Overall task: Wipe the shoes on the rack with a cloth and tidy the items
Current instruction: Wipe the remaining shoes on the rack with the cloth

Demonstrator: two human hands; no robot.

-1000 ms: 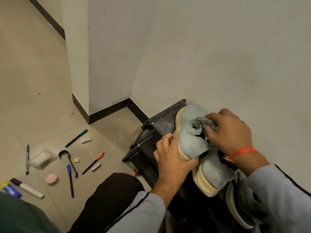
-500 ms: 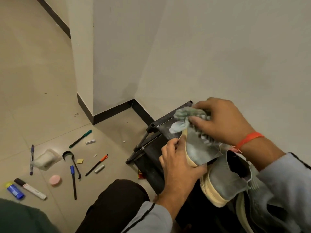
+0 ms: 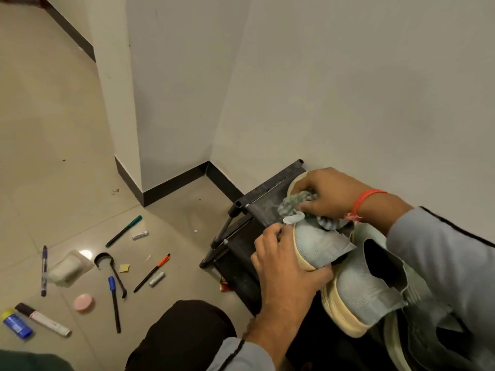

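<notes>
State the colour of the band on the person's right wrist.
Orange; the wrist band shows clearly in the head view.

Left hand [image 3: 284,266] holds a pale blue shoe [image 3: 313,245]; right hand [image 3: 329,196] presses a cloth [image 3: 292,207] on it.

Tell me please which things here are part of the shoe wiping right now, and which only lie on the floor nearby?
In use:
left hand holding the light blue shoe
right hand pressing the grey cloth
black shoe rack

Lying about on the floor:
green pen
orange-capped pen
blue-capped pen
pink round disc
white marker
blue tube
</notes>
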